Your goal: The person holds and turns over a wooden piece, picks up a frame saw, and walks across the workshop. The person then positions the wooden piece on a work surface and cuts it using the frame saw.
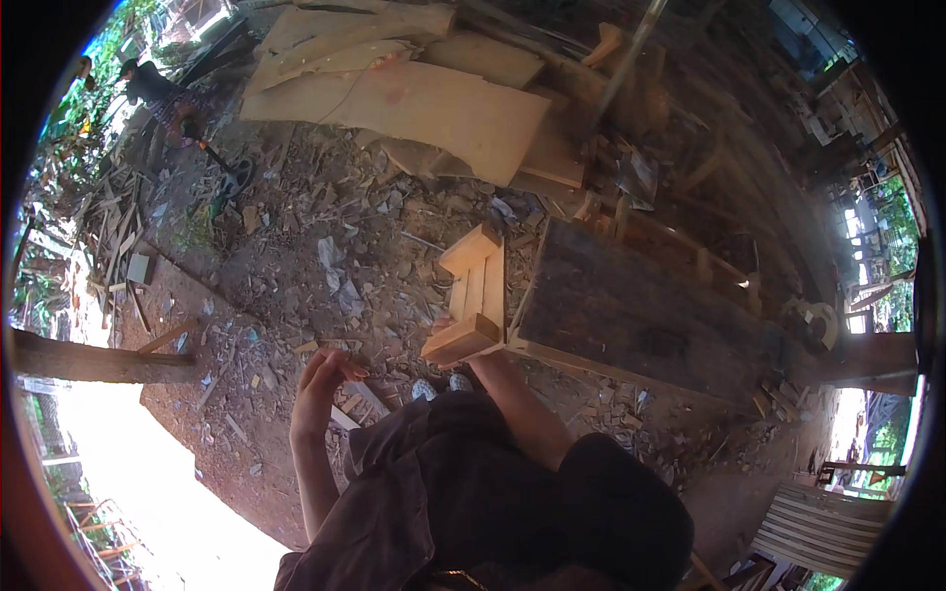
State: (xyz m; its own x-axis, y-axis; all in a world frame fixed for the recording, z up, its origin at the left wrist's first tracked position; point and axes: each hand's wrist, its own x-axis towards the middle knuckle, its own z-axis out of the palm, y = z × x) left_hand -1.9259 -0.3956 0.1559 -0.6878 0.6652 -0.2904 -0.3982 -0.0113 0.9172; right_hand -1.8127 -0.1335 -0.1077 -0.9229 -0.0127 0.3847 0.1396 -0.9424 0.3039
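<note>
Just left of the dark-topped workbench (631,305), I hold a small slatted wooden piece with a thick block across each end (476,288). My right hand (443,323) is closed on its near end; fingertips show at the block's left side, and the wood hides most of the palm. My left hand (327,372) hangs apart from it, over the littered ground. Its fingers are loosely bent and somewhat apart, with nothing visible in them.
Large thin wood sheets (424,103) lie beyond. Scraps and shavings cover the ground (286,236). A wooden post (108,358) juts in at left. Another person (163,94) bends at far left near a wheeled tool (235,177). A slatted bench (823,527) stands at lower right.
</note>
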